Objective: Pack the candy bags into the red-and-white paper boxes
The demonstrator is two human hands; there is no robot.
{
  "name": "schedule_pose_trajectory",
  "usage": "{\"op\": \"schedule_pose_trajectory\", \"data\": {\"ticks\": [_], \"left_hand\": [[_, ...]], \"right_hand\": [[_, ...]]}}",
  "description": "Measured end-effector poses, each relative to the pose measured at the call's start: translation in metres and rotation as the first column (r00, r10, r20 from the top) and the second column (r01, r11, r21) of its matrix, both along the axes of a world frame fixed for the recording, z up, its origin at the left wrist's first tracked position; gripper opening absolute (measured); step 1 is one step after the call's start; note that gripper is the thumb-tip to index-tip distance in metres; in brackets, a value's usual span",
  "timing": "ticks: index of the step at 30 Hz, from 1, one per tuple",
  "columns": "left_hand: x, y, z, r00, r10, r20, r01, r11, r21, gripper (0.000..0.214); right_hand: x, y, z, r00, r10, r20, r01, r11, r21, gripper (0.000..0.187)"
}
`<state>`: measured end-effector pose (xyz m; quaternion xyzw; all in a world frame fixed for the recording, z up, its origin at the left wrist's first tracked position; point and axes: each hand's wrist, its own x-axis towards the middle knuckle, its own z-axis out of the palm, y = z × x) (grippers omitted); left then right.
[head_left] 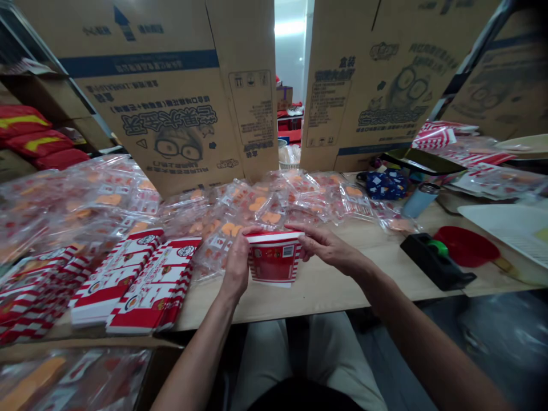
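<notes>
Pale trousers [261, 359] and a black garment [299, 397] showed at six o'clock; the left forearm [204, 345] at seven and right forearm [411, 317] at four were bare

Stacked cartons [156, 277] are lying left on the table [338, 285], a single carton [274, 262] is being held between left hand [237, 265] and right hand [327, 246], packets [261, 211] are lying behind, cardboard panels [171, 105] are standing beyond them, a tape dispenser [430, 264] is sitting right.

the red box [271, 267] looks smooth card, packets [259, 204] glossy plastic.
</notes>
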<state>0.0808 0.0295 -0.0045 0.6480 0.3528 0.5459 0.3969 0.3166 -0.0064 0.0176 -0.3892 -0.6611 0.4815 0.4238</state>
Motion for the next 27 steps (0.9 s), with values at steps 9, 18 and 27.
{"op": "schedule_pose_trajectory", "data": {"ticks": [9, 18, 27], "left_hand": [[0.005, -0.006, -0.003, 0.972, 0.236, 0.016, -0.236, 0.971, 0.037, 0.038], [-0.011, -0.009, -0.017, 0.986, 0.162, -0.040, -0.162, 0.987, 0.005, 0.038], [-0.019, 0.002, -0.029, 0.996, 0.066, -0.059, -0.054, 0.981, 0.187, 0.026]], "right_hand": [[-0.015, 0.004, 0.002, 0.988, -0.136, 0.070, 0.130, 0.988, 0.081, 0.037], [-0.020, -0.017, -0.002, 0.947, -0.142, 0.287, 0.013, 0.913, 0.408, 0.043], [-0.020, -0.003, -0.040, 0.905, -0.344, 0.250, 0.084, 0.721, 0.688, 0.050]]}}
